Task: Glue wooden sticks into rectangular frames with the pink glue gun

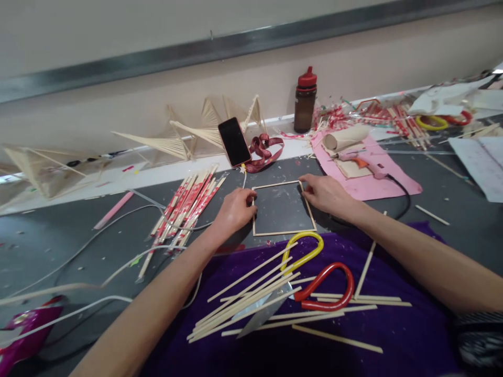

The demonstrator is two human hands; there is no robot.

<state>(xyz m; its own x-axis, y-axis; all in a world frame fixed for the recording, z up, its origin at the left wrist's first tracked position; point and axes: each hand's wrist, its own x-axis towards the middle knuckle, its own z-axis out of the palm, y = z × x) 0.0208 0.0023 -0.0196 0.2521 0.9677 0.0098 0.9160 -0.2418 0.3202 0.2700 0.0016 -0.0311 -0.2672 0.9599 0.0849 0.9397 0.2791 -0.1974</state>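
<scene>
Your left hand [237,209] is pinching the left side of a square wooden-stick frame [285,232], its fingers drawn in narrow around that stick, while your right hand [324,192] is holding the upper right corner between thumb and forefinger; how hard either is pressing, you cannot tell from here. The frame is lying on the dark worktop [279,207] between your hands, its lower edge facing you and its lower right corner unsupported. If your hands are pulling unevenly, that corner could open or the square could skew, since the view is not showing whether its joints are glued. Just beside the lower edge, the yellow loop of the scissors [306,296] is sitting close enough to knock the frame if you slide it toward you; their blades are lying spread among loose sticks [245,306] on the purple cloth [416,335], so tugging the cloth could shift everything there. To your left, a white cable [151,206] is crossing the wrapped sticks [188,201] and running near your forearm, where a sweep could snag it. Beyond your right hand, a pink hot-glue gun [367,165] is resting on a pink sheet [396,183]; its black cord [408,196] is looping toward your forearm, so catching it could drag the gun, and its nozzle may be hot.
</scene>
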